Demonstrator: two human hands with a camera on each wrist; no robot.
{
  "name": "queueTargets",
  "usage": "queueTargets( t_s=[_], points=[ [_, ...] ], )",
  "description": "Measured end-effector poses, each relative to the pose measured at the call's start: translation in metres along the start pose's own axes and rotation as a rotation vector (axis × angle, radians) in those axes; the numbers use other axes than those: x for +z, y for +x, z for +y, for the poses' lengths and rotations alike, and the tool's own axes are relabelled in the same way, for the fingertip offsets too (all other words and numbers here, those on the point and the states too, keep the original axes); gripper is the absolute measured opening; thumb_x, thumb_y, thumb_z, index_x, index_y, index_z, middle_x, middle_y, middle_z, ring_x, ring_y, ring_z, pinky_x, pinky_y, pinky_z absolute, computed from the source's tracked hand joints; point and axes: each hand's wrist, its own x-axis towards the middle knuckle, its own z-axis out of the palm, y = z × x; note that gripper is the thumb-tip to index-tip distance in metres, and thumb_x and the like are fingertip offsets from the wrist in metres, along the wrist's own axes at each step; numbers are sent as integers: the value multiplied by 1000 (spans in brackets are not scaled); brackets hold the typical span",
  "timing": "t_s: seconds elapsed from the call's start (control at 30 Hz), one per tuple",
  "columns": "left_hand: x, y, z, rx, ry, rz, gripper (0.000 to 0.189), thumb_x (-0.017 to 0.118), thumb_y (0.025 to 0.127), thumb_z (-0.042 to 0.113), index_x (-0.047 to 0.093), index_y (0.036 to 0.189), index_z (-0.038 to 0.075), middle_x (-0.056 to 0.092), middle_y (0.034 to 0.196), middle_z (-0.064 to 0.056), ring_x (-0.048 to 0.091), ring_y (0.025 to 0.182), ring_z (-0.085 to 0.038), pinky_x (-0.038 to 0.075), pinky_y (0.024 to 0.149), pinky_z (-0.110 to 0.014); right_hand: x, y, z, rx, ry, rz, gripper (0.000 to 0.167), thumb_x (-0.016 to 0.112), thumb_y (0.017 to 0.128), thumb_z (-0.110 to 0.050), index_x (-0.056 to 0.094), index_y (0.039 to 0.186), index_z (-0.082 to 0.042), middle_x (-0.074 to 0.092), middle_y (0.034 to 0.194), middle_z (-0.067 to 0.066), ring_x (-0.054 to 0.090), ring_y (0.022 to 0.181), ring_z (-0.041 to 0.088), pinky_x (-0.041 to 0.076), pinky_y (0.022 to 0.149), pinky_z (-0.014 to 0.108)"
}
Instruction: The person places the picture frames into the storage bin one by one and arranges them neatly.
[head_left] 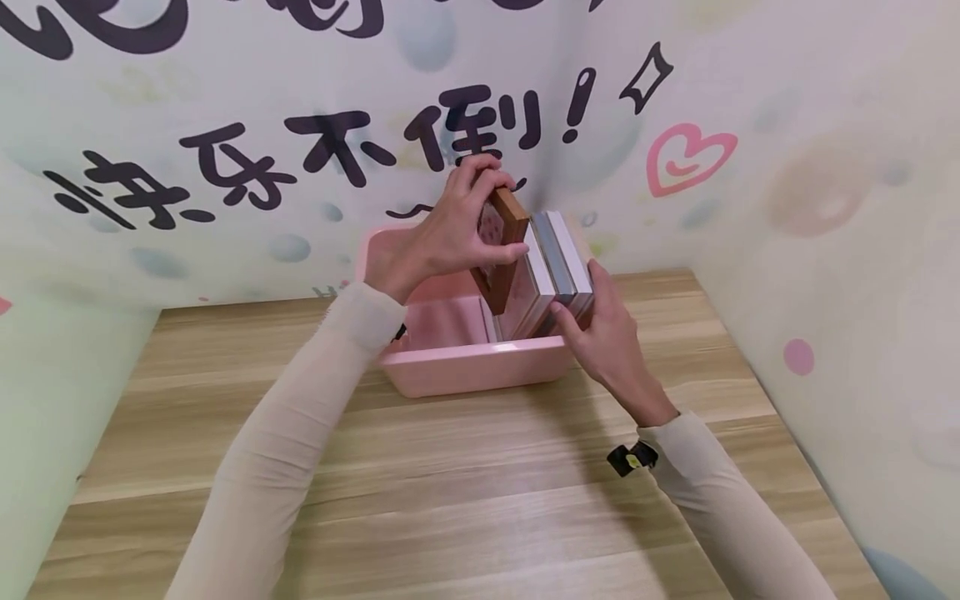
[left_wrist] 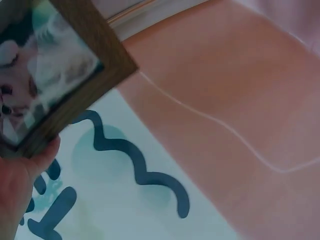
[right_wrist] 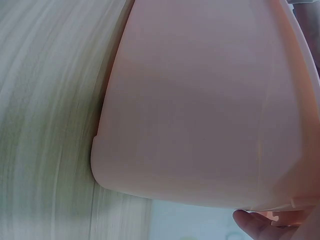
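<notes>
A brown wooden picture frame [head_left: 512, 210] is pinched in my left hand [head_left: 442, 229], tilted above the pink plastic bin [head_left: 480, 367]. In the left wrist view a photo [left_wrist: 55, 70] shows behind its front. Beside it, several white and grey picture frames [head_left: 555, 258] stand on edge, leaning together at the bin's right end. My right hand [head_left: 611, 337] grips this group from the right, thumb at the near edge and fingers on the outer side. The right wrist view shows mostly the bin's outer wall [right_wrist: 200, 110], with fingertips [right_wrist: 247, 222] at the lower corner.
The bin stands on a wood-grain table [head_left: 450, 475] against a printed wall [head_left: 315, 225] with black lettering. Another wall [head_left: 825, 208] rises along the table's right side. A thin white item [head_left: 489, 321] stands inside the bin, left of the leaning frames.
</notes>
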Motion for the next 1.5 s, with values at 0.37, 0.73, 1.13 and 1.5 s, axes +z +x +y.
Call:
queueTargets(
  t_s=[0.37,0.73,1.13,1.5],
  points=[
    [10,-4,-7,-10,15,-216,73,81,75,49,51,128,8,33,143,-11,35,130,-27,41,107,-39,-1,0,-2,-1,-9,4,75,61,93,-40,27,154,-11,46,142,21,55,116,40,48,85,64],
    [17,-9,-10,-38,38,-489,70,82,75,45,47,121,5,34,130,-9,39,113,-21,41,94,-31,-1,0,-1,0,-12,11,75,62,93,-40,29,153,-11,47,140,21,54,116,39,47,85,63],
    [26,-14,-14,-107,155,-675,72,81,75,48,49,123,5,34,123,-10,41,106,-22,43,88,-32,-1,0,-1,10,-17,8,76,61,93,-41,28,154,-11,46,142,21,53,118,40,47,87,64],
    [35,-17,-11,-132,144,-750,74,80,77,45,48,130,5,31,134,-12,33,121,-26,39,100,-37,0,-1,-3,9,-17,10,77,62,92,-42,28,154,-11,45,143,20,53,118,39,47,89,63]
  ],
)
